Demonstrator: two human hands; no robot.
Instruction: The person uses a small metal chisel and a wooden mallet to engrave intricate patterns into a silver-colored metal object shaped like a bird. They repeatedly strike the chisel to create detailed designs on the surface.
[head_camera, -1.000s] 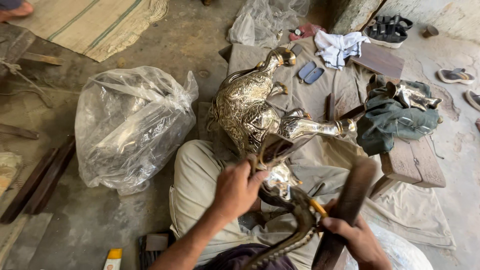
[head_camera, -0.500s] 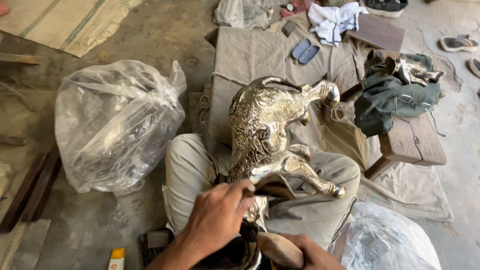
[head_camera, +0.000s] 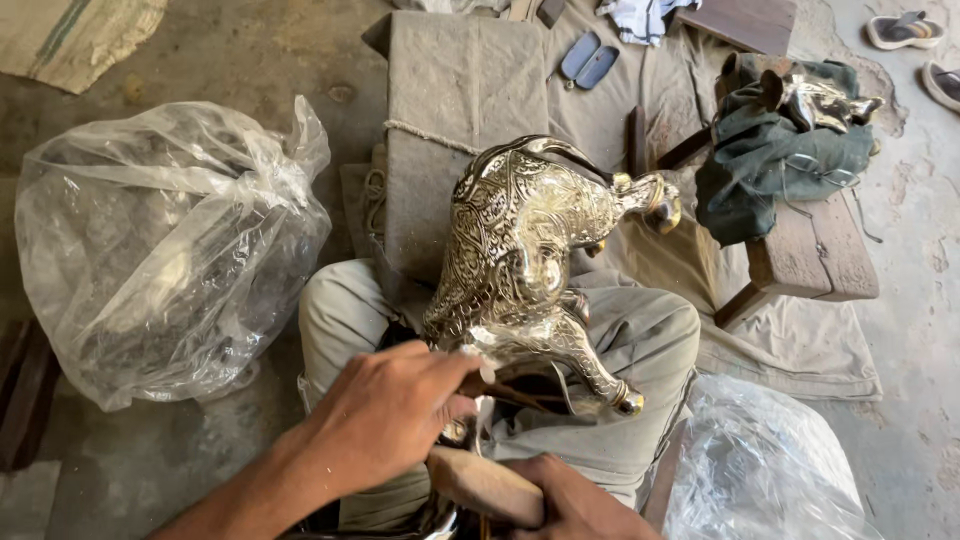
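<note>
A shiny engraved metal animal figure (head_camera: 520, 250) lies across my lap, its legs pointing toward me. My left hand (head_camera: 385, 415) grips the rear of the figure by a hind leg. Low in the view, my right hand (head_camera: 570, 500) closes around a wooden handle (head_camera: 480, 482); the tool's working end is hidden under my left hand. My knees in grey trousers (head_camera: 640, 340) support the figure.
A large clear plastic bag (head_camera: 160, 250) sits on the left floor, another plastic bag (head_camera: 760, 470) at lower right. A low wooden bench (head_camera: 810, 250) carries a dark green cloth (head_camera: 770, 165) and a second metal figure (head_camera: 815, 100). Grey cloth (head_camera: 450, 100) lies ahead; sandals (head_camera: 905, 30) at far right.
The figure has been turned and drawn onto my lap, legs now toward me. My left hand moved to its rear, and my right hand has shifted to a wooden handle.
</note>
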